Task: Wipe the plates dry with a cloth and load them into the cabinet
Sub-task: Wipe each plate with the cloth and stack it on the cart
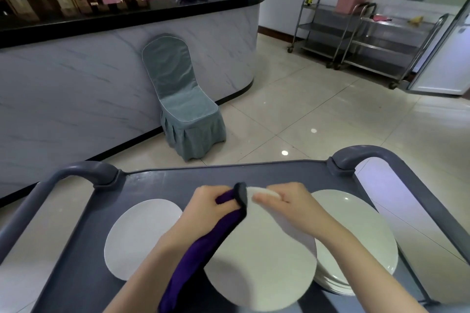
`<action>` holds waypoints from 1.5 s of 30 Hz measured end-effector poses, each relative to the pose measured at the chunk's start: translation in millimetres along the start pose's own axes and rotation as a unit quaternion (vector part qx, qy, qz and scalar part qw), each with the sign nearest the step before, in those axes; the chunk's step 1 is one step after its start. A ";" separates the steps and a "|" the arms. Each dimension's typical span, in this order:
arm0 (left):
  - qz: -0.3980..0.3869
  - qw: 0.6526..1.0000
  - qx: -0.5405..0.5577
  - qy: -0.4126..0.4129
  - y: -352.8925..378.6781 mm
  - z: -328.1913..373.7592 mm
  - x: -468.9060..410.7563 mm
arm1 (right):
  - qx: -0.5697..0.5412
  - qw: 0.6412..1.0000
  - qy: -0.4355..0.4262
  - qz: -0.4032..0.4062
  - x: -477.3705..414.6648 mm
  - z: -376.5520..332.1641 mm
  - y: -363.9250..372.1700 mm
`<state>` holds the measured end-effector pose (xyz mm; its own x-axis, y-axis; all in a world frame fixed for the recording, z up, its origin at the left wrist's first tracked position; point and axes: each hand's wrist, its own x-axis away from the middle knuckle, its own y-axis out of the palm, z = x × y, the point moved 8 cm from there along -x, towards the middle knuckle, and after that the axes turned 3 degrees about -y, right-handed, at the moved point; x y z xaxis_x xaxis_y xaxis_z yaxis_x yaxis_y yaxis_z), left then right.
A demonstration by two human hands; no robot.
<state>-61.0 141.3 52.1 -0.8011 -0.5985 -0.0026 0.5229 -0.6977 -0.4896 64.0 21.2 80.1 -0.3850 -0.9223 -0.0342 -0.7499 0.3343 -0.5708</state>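
Lower centre, the right hand (pixel 287 198) pinches the far rim of the round white ceramic plate (pixel 262 259); the left hand (pixel 211 208) grips the purple cloth (pixel 198 249) against its left edge.

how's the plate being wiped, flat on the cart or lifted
Lifted, tilted: right hand grips the plate by its far rim, left hand holds the purple cloth against it.

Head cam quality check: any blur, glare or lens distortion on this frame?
Head view: motion blur smears the right hand and the far rim of the held plate; the left hand and cloth look sharper. Head view: glare spots on the floor and the plate stack. Head view: wide-angle distortion bends the counter edge and cart handles.
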 end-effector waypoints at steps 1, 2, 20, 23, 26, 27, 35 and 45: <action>-0.027 0.999 -0.024 0.012 4.0 3.3 -3.1 | 0.010 1.000 -0.011 -0.011 -1.0 -1.7 3.7; -0.030 0.999 -0.024 0.009 3.6 3.0 -5.2 | 0.008 1.000 -0.017 -0.003 -1.9 -0.8 1.0; 0.218 0.964 0.119 -0.097 -39.8 -30.8 5.2 | -0.153 0.974 0.031 0.166 5.5 21.9 -37.9; 0.118 0.993 -0.012 0.011 -37.6 5.3 -10.5 | 0.009 0.999 -0.029 0.040 -10.9 -6.9 -26.3; 0.023 0.995 -0.053 0.087 -16.3 25.2 -14.3 | 0.077 0.994 -0.074 -0.014 -18.8 -22.7 -4.8; 0.016 0.994 -0.055 0.091 -12.6 25.1 -13.7 | 0.087 0.992 -0.086 -0.017 -19.7 -25.3 -0.3; 0.206 0.950 0.178 -0.152 -6.1 -50.6 27.5 | -0.103 0.977 0.044 0.183 -0.8 19.0 -29.5; 0.062 0.997 -0.052 0.006 -17.3 4.7 -7.7 | -0.042 0.996 -0.004 0.084 -0.5 4.2 -8.3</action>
<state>-62.5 156.1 64.7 -0.7359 -0.6724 -0.0792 0.5854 -0.5732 -0.5733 72.7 18.1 81.4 -0.5051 -0.8531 -0.1309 -0.7171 0.4992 -0.4864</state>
